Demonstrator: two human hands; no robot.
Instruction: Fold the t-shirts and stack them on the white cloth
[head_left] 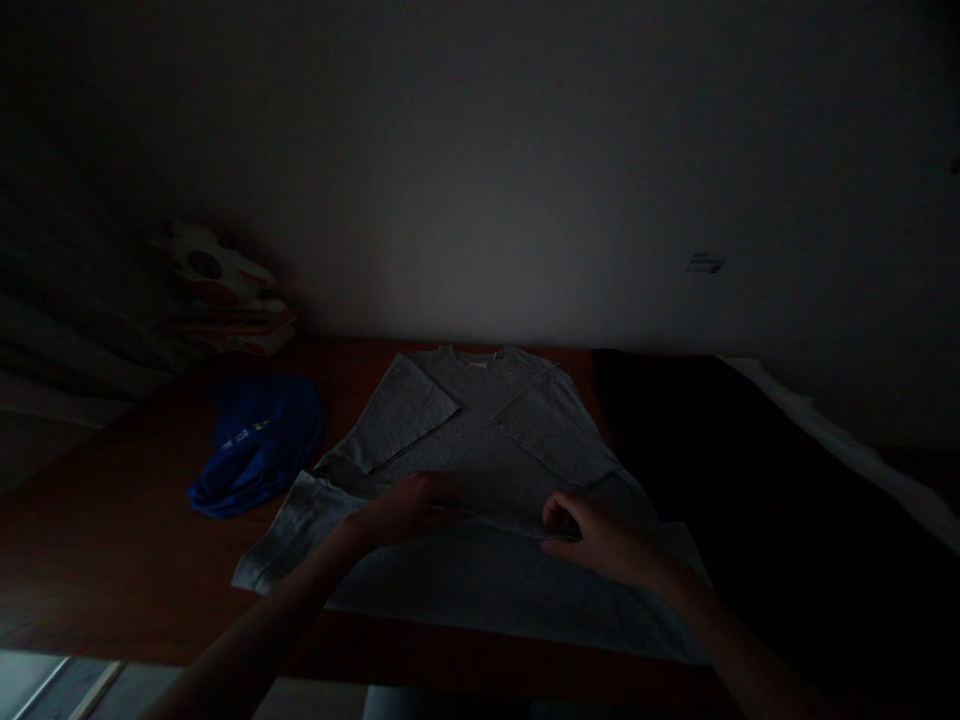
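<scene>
A grey T-shirt (472, 440) lies spread on the brown wooden table, its collar toward the wall and both short sleeves turned inward. Across its lower half runs a raised fabric edge, which both hands grip. My left hand (416, 503) is closed on this edge left of the middle, its fingertips partly hidden in the dim light. To the right, my right hand (596, 530) pinches the same edge between thumb and curled fingers. The shirt's lower part reaches close to the table's front edge.
A crumpled blue cloth item (259, 440) lies on the table (97, 540) at left. Behind it, a plush toy (214, 265) sits on stacked boxes or books (255, 325). Black cloth (720, 480) covers the right side, with white fabric (825, 425) beyond. The wall (480, 200) stands behind.
</scene>
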